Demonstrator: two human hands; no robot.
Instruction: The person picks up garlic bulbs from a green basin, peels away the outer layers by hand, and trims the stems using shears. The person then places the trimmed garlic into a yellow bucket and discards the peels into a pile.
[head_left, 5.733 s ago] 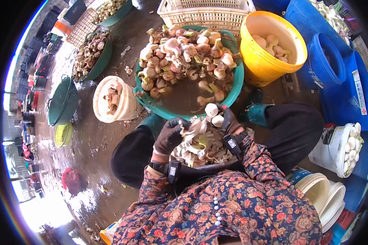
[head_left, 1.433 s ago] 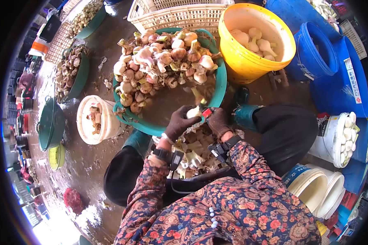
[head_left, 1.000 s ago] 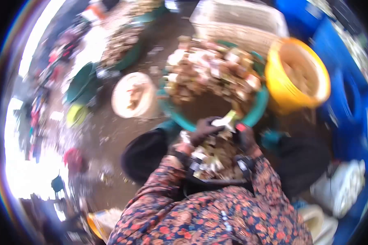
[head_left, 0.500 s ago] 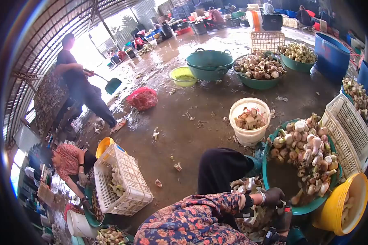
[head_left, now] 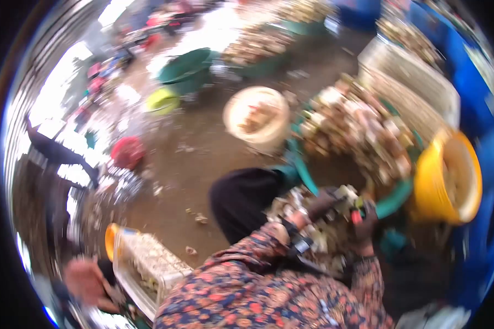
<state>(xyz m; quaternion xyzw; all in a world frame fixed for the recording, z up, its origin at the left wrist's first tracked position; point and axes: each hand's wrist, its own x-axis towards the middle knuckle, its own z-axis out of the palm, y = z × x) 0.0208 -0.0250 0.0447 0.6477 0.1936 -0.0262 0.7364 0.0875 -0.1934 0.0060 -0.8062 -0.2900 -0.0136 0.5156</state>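
My left hand (head_left: 323, 204), in a dark glove, is closed around a pale garlic bulb (head_left: 346, 193) at the near rim of the green basin (head_left: 304, 170). Close on its right, my right hand (head_left: 366, 222), also gloved, is closed on a small red-handled tool (head_left: 357, 216); blur hides the tool's working end. In the basin is a heap of garlic bulbs (head_left: 357, 129) with stems. Beneath my hands lies a pile of pale peelings and stem scraps (head_left: 329, 247).
A white bucket (head_left: 258, 137) with garlic pieces stands beyond the basin. To the right are a yellow bucket (head_left: 431, 181) and white crates (head_left: 450, 98). A co-worker (head_left: 85, 282) bends beside another white crate (head_left: 164, 252) at lower left.
The view has swung right and down, so the scene sits further left and is blurred. Both hands have come up by the basin rim, with a garlic bulb now visible at my left hand.
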